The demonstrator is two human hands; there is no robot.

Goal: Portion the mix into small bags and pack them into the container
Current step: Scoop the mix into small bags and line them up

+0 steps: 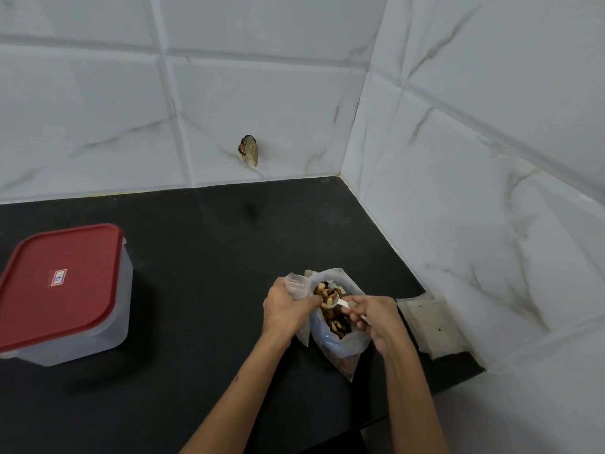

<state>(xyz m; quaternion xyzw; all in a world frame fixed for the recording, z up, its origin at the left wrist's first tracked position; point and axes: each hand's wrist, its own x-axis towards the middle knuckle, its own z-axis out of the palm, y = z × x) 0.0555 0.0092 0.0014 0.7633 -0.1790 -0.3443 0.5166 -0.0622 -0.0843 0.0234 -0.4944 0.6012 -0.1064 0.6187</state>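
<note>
While the left hand grips a small bag, the right hand pinches a spoon — its bowl half-hidden in the mix.

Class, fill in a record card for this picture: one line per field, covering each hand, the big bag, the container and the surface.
left hand: grips a small bag, mouth up
right hand: holds a spoon loaded with mix
big bag: open, mix inside, between the hands
container: at left, red lid on, apart from the hands
surface: black counter in a tiled corner
task stage: scooping; no filled bag is visible
</note>
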